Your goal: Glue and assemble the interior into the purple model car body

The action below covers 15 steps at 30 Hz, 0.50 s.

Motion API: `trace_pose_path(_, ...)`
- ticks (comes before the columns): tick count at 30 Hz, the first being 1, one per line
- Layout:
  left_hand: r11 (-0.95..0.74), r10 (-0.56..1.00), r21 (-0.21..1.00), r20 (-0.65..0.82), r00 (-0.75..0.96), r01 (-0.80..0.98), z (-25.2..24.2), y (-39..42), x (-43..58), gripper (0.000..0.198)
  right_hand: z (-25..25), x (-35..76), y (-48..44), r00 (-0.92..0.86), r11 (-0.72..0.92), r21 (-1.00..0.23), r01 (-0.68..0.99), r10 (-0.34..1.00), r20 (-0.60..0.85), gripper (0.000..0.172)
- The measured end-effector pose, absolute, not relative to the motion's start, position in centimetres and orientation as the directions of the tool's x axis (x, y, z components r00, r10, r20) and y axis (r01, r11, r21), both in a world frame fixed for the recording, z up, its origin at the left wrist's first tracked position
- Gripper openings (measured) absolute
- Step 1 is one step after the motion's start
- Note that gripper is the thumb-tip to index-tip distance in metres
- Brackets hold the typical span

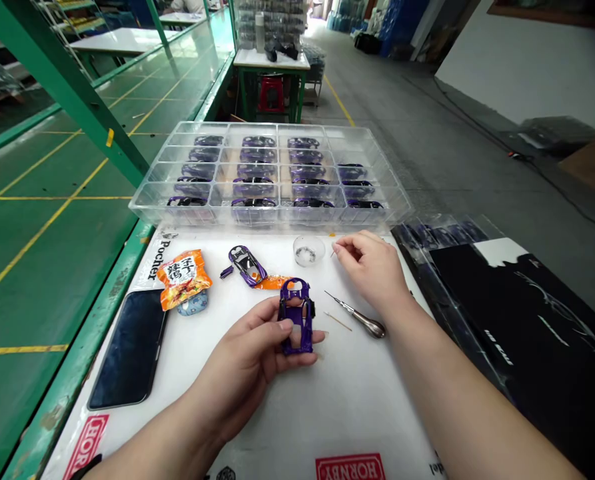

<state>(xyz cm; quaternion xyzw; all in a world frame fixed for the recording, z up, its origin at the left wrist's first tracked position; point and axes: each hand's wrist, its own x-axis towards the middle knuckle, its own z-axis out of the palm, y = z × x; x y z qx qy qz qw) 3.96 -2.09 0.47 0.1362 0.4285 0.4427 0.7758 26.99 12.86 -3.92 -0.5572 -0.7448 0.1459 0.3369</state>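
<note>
My left hand (262,343) is closed around a purple model car body shell (306,327), held upright above the white work surface with its window openings showing. My right hand (372,267) pinches a tiny thin piece (333,253), too small to identify, beside a round clear dish (308,252) of small bits. Below that hand lie a metal-handled tool with a thin tip (360,317) and a thin wooden stick (338,321). Farther left rests another purple and black model car (247,265), with a small purple part (226,272) next to it.
A clear compartment tray (277,215) of purple car bodies stands at the back. On the left are an orange snack packet (184,277), a blue patterned item (194,304) and a phone (130,350). A black printed sheet (517,320) lies right; a green post (77,87) rises left.
</note>
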Motion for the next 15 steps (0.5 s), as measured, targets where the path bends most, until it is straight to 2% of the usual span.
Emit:
trace_pose_path(11, 0.449, 0.877, 0.566, -0.427, 0.220, -0.692, 1.1, -2.2, 3.9, 0.032, -3.9, 27.1, 12.9, -0.156, 0.332, -0.577, 0.746, 0.930, 0.333, 0.015)
trace_pose_path(15, 0.413, 0.897, 0.587, -0.395, 0.199, -0.696, 1.3, -2.4, 4.0, 0.029, -1.3, 27.0, 10.6, -0.089, 0.350, -0.586, 0.731, 0.900, 0.426, 0.023)
